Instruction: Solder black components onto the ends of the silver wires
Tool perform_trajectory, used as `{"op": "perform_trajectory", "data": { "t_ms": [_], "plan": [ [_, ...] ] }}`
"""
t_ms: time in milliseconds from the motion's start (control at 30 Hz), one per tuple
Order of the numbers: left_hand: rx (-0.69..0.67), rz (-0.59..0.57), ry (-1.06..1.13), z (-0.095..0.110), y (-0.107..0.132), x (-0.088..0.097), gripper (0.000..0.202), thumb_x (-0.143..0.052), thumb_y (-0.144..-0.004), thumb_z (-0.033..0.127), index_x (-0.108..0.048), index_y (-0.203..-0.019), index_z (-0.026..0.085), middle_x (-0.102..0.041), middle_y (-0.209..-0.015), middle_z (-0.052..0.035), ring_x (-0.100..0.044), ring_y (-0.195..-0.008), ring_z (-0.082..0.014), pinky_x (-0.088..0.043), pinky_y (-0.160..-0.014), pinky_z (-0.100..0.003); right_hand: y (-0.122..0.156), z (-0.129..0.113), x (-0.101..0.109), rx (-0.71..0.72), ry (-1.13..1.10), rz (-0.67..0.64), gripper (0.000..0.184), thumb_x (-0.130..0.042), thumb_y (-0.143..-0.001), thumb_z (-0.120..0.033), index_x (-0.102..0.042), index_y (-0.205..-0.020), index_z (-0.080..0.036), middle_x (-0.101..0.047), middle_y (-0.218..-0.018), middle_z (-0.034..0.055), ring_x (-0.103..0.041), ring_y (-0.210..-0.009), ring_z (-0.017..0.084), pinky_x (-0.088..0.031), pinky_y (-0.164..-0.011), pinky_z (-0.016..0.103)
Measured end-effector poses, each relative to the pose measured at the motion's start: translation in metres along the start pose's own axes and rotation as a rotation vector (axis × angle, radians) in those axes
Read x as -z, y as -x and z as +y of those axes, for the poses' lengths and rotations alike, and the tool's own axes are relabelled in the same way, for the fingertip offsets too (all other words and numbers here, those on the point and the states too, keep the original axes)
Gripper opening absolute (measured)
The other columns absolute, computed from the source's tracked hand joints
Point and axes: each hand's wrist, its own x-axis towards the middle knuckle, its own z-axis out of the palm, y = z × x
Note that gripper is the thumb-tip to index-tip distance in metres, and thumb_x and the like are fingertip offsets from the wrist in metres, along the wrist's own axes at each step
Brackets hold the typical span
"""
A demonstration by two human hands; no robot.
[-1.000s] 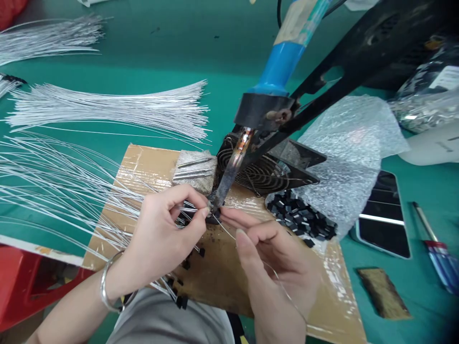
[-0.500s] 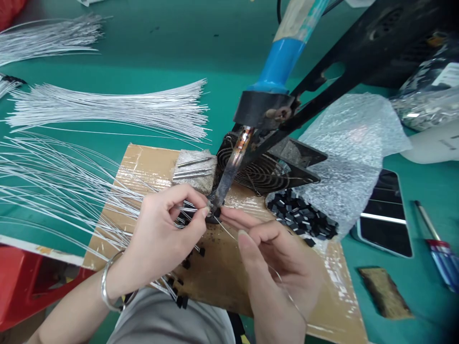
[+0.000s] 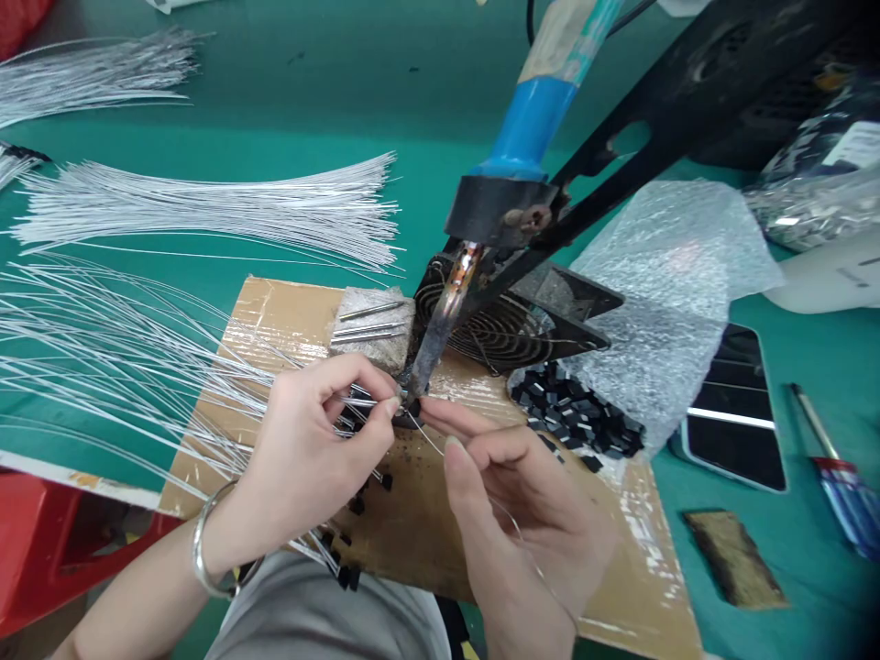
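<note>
My left hand [image 3: 320, 454] pinches a thin grey-white wire [image 3: 360, 402] between thumb and forefinger, its end just left of the soldering iron's tip. The soldering iron [image 3: 446, 321] slants down from a clamp, tip pointing at the fingertips. My right hand [image 3: 533, 518] is closed on a strand of solder wire [image 3: 427, 437], which runs from the iron's tip back across the palm. Its outstretched fingers reach a small black piece [image 3: 414, 409] under the tip. Exactly what touches at the joint is too small to tell.
Cardboard [image 3: 412, 541] lies under the hands. Black connector pieces [image 3: 577, 412] are heaped at right, beside bubble wrap [image 3: 674, 275], a phone [image 3: 735, 412] and a screwdriver [image 3: 831, 477]. A fan [image 3: 501, 330] stands behind the iron's tip. Wire bundles [image 3: 206, 206] spread over the left.
My right hand has shifted slightly left, its thumb closer to the iron's tip along the solder wire. The left hand stays almost in place.
</note>
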Motion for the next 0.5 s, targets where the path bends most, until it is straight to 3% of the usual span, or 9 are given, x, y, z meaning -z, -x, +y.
{"op": "perform_trajectory", "data": {
  "t_ms": [500],
  "plan": [
    [-0.018,0.006,-0.023,-0.0002,0.0003,0.0007,0.011,-0.062,-0.083,0.020,-0.070,-0.077,0.019,-0.081,-0.087,-0.0082,-0.072,-0.077,-0.0212,-0.044,-0.056,-0.028,-0.0001,-0.0027,-0.0017,0.001,-0.003,0.023,0.023,-0.071,-0.096,-0.019,-0.063,-0.074,-0.023,-0.085,-0.110,0.0050,-0.082,-0.099,0.021,-0.065,-0.090,0.031]
  ]
}}
